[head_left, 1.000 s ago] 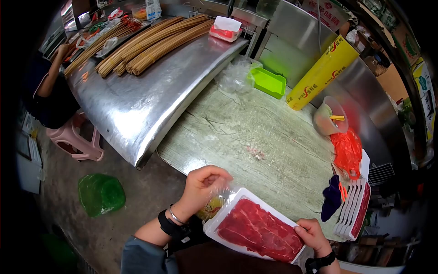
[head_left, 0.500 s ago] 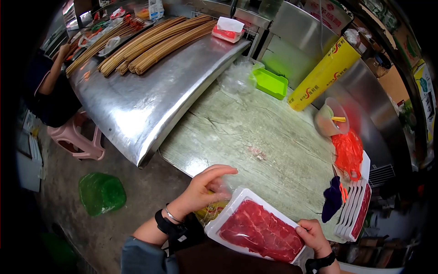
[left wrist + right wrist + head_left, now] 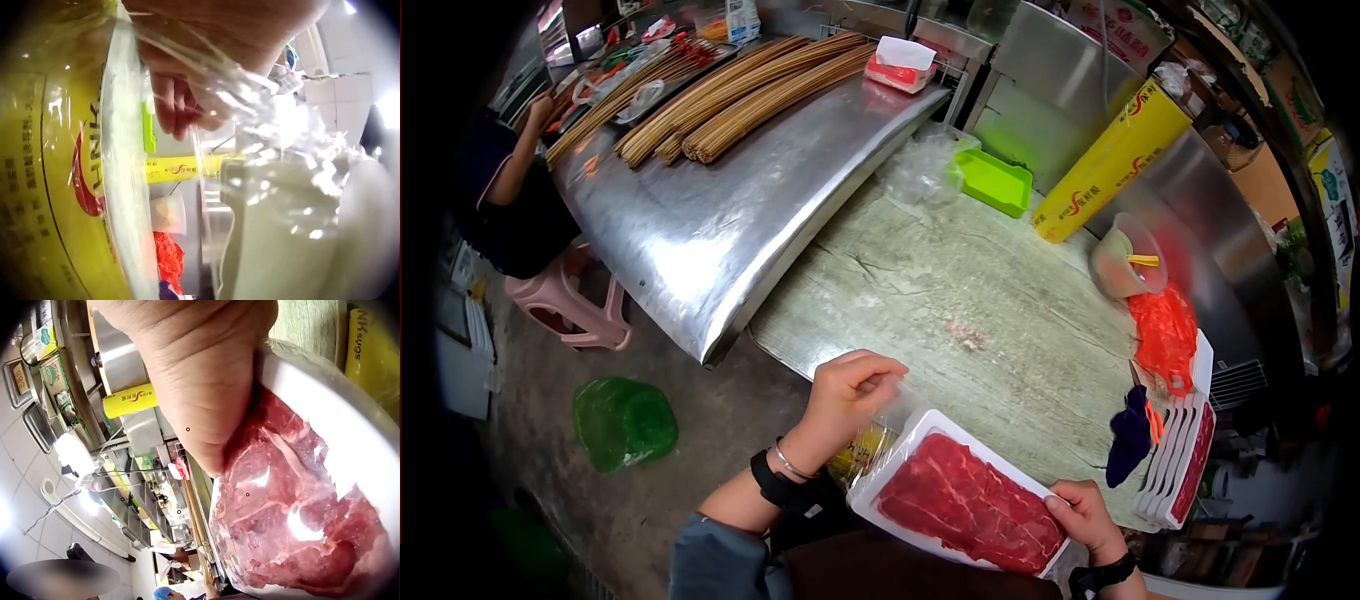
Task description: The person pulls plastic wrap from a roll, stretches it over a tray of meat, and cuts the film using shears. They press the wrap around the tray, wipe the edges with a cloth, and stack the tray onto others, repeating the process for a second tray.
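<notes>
My right hand (image 3: 1088, 512) grips the near right end of a white foam tray (image 3: 924, 426), its thumb (image 3: 206, 419) on top at the rim. Sliced red meat (image 3: 970, 503) fills the tray under shiny clear film. At the tray's left end, my left hand (image 3: 845, 400) pinches clear cling film (image 3: 275, 119), which stretches from the fingers towards the tray in the left wrist view. A yellow cling film package (image 3: 59, 156) with red marking lies below that hand, partly hidden by hand and tray in the head view.
Stacked white trays with meat (image 3: 1185, 460), a dark blue cloth thing (image 3: 1128, 435), a red bag (image 3: 1163, 335) and a plastic tub (image 3: 1122, 258) line the table's right side. A yellow roll (image 3: 1110, 160) leans behind. Skewer bundles (image 3: 740, 100) lie on the steel table; someone sits beyond.
The left hand's fingers spread apart half a second ago; now they have closed together on the film, slightly higher. The right hand and tray have hardly moved.
</notes>
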Demonstrator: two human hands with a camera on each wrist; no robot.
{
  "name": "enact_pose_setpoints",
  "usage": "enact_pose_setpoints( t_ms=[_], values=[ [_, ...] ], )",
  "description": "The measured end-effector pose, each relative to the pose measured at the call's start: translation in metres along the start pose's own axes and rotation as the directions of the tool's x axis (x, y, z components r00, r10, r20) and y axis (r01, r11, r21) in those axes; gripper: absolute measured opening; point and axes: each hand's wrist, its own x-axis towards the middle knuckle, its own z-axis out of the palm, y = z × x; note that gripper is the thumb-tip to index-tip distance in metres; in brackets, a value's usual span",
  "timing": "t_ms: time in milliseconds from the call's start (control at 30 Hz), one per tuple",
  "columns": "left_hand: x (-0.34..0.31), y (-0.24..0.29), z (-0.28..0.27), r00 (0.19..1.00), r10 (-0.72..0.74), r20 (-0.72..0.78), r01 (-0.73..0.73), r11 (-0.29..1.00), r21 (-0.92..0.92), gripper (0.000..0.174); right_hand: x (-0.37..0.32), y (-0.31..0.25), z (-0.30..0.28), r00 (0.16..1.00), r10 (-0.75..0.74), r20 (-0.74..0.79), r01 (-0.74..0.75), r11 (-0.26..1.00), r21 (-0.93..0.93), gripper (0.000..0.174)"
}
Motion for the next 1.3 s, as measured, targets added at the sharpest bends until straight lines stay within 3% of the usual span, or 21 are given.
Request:
enact_pose_setpoints(
  t_ms=[100, 167, 267, 367, 400, 500, 533, 633, 667, 767, 867, 967, 1067, 1167, 1267, 1300],
  values=[
    [-0.003, -0.011, -0.003, 0.975, -0.216, 0.045, 0.22, 0.946, -0.237, 0.016, 0.001, -0.001, -0.001, 1.0, 0.004, 0.0, -0.004, 1.0, -0.008, 0.029],
    [-0.009, -0.005, -0.007, 0.902, -0.415, 0.121, 0.429, 0.823, -0.372, 0.019, 0.0, 0.0, 0.0, 1.0, 0.016, -0.007, -0.016, 1.0, -0.005, 0.029],
    [-0.015, 0.007, -0.012, 0.774, -0.579, 0.257, 0.612, 0.579, -0.538, 0.021, -0.001, 0.002, -0.001, 1.0, 0.005, -0.001, -0.005, 1.0, -0.024, 0.029],
    [-0.027, 0.005, -0.014, 0.873, -0.352, 0.339, 0.477, 0.76, -0.441, 0.021, 0.0, 0.002, 0.0, 1.0, 0.014, 0.004, -0.014, 1.0, -0.022, 0.029],
    [-0.029, 0.021, -0.014, 0.825, -0.401, 0.398, 0.535, 0.781, -0.322, 0.022, 0.001, 0.002, 0.0, 1.0, 0.012, 0.002, -0.012, 1.0, -0.018, 0.03],
    [-0.03, 0.014, -0.004, 0.936, -0.322, 0.145, 0.351, 0.889, -0.293, 0.024, 0.0, 0.001, 0.001, 1.0, 0.022, 0.0, -0.022, 1.0, 0.004, 0.03],
    [-0.027, 0.014, -0.006, 0.924, -0.369, 0.097, 0.377, 0.846, -0.378, 0.025, -0.001, 0.002, 0.002, 0.999, 0.036, -0.001, -0.036, 0.999, 0.019, 0.03],
    [-0.019, 0.002, 0.004, 0.998, -0.068, 0.017, 0.068, 0.884, -0.463, 0.028, -0.003, 0.008, 0.002, 0.999, 0.052, 0.006, -0.053, 0.998, 0.041, 0.03],
    [-0.016, 0.008, 0.003, 0.993, -0.057, 0.107, 0.108, 0.814, -0.571, 0.029, -0.004, 0.009, 0.002, 0.998, 0.053, 0.014, -0.054, 0.998, 0.045, 0.03],
    [-0.013, 0.017, 0.007, 0.974, -0.109, 0.197, 0.213, 0.734, -0.645, 0.029, -0.004, 0.005, 0.001, 0.998, 0.053, 0.014, -0.054, 0.997, 0.05, 0.03],
    [-0.014, 0.025, 0.009, 0.978, -0.169, 0.119, 0.206, 0.847, -0.489, 0.024, -0.005, 0.007, 0.0, 0.997, 0.07, 0.015, -0.071, 0.995, 0.064, 0.03],
    [-0.018, 0.027, 0.011, 0.997, -0.072, -0.013, 0.067, 0.975, -0.213, 0.025, -0.003, 0.001, 0.002, 0.999, 0.046, -0.002, -0.046, 0.998, 0.04, 0.03],
    [-0.015, 0.011, 0.017, 0.981, -0.192, -0.005, 0.183, 0.941, -0.286, 0.025, -0.002, 0.004, 0.002, 1.0, 0.018, -0.022, -0.018, 1.0, 0.009, 0.029],
    [-0.007, 0.022, 0.022, 0.85, -0.489, 0.197, 0.514, 0.683, -0.519, 0.033, -0.004, 0.009, 0.003, 0.999, 0.003, -0.033, -0.002, 1.0, 0.015, 0.028],
    [-0.009, 0.012, 0.025, 0.806, -0.507, 0.306, 0.566, 0.509, -0.648, 0.028, -0.01, 0.019, 0.002, 0.999, -0.008, -0.036, 0.007, 1.0, -0.02, 0.026],
    [-0.011, 0.004, 0.027, 0.792, -0.519, 0.322, 0.591, 0.516, -0.62, 0.028, -0.011, 0.019, 0.003, 0.998, -0.03, -0.046, 0.029, 0.999, -0.021, 0.026]
  ],
)
